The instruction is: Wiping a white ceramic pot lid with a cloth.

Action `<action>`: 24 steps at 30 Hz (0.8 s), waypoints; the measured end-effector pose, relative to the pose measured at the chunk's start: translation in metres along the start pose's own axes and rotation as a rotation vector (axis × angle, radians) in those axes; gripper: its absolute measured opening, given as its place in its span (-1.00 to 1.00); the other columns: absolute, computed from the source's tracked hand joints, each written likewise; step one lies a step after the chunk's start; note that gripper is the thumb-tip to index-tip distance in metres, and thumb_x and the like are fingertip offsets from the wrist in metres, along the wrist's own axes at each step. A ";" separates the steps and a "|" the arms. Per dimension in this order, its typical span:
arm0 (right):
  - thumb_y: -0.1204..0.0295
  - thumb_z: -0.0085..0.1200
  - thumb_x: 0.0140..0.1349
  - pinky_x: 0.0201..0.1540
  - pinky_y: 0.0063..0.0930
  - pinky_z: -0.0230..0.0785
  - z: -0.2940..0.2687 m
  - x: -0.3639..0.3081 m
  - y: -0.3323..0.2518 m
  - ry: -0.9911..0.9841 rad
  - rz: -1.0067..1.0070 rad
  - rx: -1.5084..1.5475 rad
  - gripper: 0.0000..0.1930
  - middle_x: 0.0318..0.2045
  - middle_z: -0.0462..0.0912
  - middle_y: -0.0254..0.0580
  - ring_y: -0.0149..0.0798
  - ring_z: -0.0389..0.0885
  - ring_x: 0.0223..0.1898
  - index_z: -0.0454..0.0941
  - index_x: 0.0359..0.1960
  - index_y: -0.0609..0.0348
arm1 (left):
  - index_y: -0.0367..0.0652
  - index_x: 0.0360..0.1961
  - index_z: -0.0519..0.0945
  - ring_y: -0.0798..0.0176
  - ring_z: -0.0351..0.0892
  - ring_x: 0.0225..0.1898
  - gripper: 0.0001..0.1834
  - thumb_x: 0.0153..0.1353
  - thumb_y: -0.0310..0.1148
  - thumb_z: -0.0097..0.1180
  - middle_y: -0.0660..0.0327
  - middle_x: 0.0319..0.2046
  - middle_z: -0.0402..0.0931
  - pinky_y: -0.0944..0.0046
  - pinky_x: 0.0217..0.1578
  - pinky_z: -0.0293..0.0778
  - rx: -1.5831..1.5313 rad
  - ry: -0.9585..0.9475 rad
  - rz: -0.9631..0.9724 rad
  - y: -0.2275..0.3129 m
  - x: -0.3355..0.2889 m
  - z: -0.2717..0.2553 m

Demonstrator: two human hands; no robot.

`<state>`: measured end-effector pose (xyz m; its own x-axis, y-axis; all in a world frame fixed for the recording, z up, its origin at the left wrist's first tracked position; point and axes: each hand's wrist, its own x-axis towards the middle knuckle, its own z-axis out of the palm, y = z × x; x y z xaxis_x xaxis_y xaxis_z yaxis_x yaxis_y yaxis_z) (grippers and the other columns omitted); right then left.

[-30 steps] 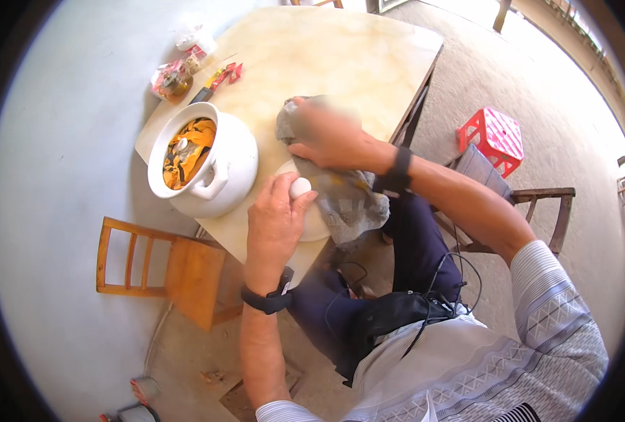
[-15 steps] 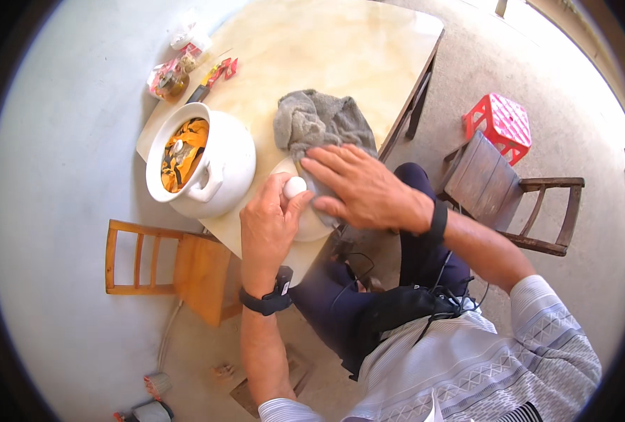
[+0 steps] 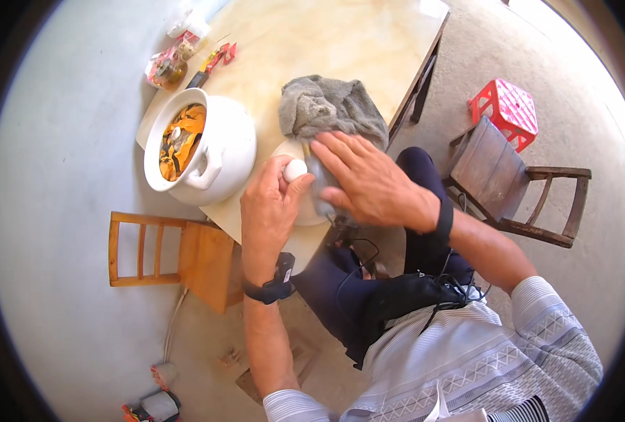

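Between the thumb and fingers of my left hand (image 3: pixel 267 193) is a round white knob (image 3: pixel 295 169). It appears to belong to a pale round lid (image 3: pixel 311 218), mostly covered by my hands. My right hand (image 3: pixel 376 176) lies palm down over the lid's right side, its fingers stretched out and the thumb smeared by motion. Beneath it shows a blurred greyish sheet (image 3: pixel 321 184), whose kind I cannot make out. Just beyond my right fingers lies a crumpled grey towel (image 3: pixel 333 105). To the left, a white handled pot (image 3: pixel 231 144) holds orange and dark pieces.
The pot stands on a pale table (image 3: pixel 270 49). Past it lie a dark-handled knife (image 3: pixel 198 79), a jar (image 3: pixel 169 72) and red packaging. A wooden chair (image 3: pixel 203 264) stands at the left. At the right are a brown chair (image 3: pixel 492 169) and a red stool (image 3: pixel 506 112).
The view has shifted slightly. My left hand keeps its hold on the knob. My right hand has moved a little over the lid's right side, its fingers still stretched out.
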<state>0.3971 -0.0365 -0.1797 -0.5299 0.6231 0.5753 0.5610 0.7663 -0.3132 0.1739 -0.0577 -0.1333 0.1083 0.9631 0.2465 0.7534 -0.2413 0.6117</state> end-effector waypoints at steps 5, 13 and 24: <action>0.11 0.26 0.44 0.42 -0.05 0.37 0.005 0.020 0.010 -0.007 -0.049 0.101 -0.30 0.33 0.54 0.23 0.18 0.52 0.35 0.45 0.39 0.49 | -0.20 0.08 0.69 0.07 0.65 -0.38 -0.59 0.35 -0.22 0.52 0.05 -0.31 0.69 0.05 -0.27 0.61 0.013 0.012 -0.081 -0.002 -0.004 -0.001; 0.11 0.33 0.38 0.61 0.11 0.17 -0.003 -0.028 -0.047 -0.185 0.012 -0.093 -0.14 0.60 0.34 0.22 0.21 0.22 0.65 0.35 0.57 0.42 | -0.22 0.10 0.68 0.05 0.68 -0.32 -0.61 0.39 -0.24 0.48 0.01 -0.26 0.70 0.03 -0.20 0.63 -0.009 -0.006 -0.114 0.002 -0.005 0.000; 0.27 0.09 0.56 0.46 -0.04 0.35 0.004 0.028 0.042 -0.057 -0.060 0.056 -0.51 0.29 0.66 0.14 0.12 0.56 0.36 0.56 0.33 0.43 | -0.21 0.24 0.67 -0.15 0.74 -0.14 -0.63 0.47 -0.37 0.34 -0.03 -0.09 0.63 -0.06 -0.10 0.64 0.135 -0.152 0.164 0.004 0.006 -0.023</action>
<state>0.4032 0.0137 -0.1793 -0.5977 0.5824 0.5509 0.4918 0.8091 -0.3218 0.1620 -0.0558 -0.1120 0.3242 0.9219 0.2121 0.7967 -0.3870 0.4643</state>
